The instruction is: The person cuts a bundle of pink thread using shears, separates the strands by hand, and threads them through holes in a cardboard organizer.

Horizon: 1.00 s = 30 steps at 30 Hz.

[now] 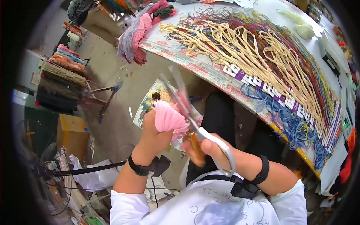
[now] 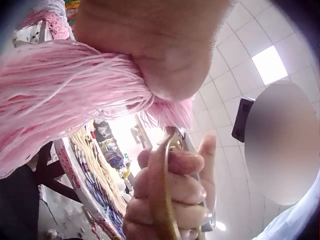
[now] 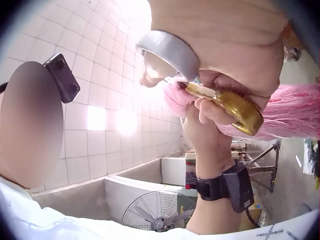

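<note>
My left hand (image 1: 153, 129) grips a bundle of pink yarn (image 1: 168, 117), its looped end standing above the fist. In the left wrist view the long strands (image 2: 65, 95) trail away to the left. A pair of scissors (image 1: 176, 92) is in my right hand (image 1: 217, 152), blades apart and pointing up and away, crossing beside the yarn in the head view. Its thumb is through the grey-white handle loop (image 3: 172, 50). The other fingers curl through the golden handle loop (image 3: 245, 117), close below the yarn. The blades are motion-blurred.
To the right, a long table (image 1: 172, 56) bears cream yarn strands (image 1: 240, 48), multicoloured threads and blue thread (image 1: 285, 120). Pink and grey skeins (image 1: 140, 32) hang over its far-left corner. A yarn rack (image 1: 63, 75), a cardboard box (image 1: 73, 131) and a fan (image 3: 157, 215) stand leftward.
</note>
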Available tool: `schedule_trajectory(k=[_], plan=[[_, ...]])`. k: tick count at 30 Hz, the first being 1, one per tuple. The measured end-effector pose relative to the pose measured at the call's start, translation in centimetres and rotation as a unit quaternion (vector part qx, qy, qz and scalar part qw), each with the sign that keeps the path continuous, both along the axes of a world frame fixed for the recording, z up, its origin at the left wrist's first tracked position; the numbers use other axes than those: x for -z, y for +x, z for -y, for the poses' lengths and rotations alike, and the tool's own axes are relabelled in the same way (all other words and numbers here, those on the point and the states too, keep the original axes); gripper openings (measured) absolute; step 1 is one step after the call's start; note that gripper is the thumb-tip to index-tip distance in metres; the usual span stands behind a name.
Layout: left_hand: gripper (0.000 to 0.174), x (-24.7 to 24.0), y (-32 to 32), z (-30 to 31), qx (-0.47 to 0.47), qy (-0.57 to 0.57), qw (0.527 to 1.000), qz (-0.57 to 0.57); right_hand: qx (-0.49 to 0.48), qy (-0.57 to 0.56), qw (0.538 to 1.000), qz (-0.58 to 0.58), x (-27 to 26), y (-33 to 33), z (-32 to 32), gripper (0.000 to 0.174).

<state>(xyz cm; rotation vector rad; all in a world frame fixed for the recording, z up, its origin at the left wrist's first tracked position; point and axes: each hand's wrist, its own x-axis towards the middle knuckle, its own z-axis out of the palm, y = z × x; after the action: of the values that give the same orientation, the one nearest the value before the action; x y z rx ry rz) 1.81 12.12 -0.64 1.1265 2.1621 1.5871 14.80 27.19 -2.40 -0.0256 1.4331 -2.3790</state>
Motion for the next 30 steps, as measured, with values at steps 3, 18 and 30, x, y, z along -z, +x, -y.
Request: schedule_trajectory(k=[3, 18, 30], plan=[[0.018, -0.8, 0.3, 0.3, 0.027, -0.035, 0.997, -0.059, 0.08, -0.086, 0.99, -0.08, 1.5, -0.4, 0.5, 0.054], [0.04, -7.3, -1.9, -1.9, 0.216, 0.346, 0.805, 0.43, 0.27, 0.212, 0.912, -0.222, -5.8, -4.7, 1.2, 0.057], [0.092, 8.0, -2.6, -2.8, 0.456, -0.087, 0.871, 0.161, 0.198, -0.158, 0.943, -0.215, -13.6, -8.8, -5.1, 0.034]])
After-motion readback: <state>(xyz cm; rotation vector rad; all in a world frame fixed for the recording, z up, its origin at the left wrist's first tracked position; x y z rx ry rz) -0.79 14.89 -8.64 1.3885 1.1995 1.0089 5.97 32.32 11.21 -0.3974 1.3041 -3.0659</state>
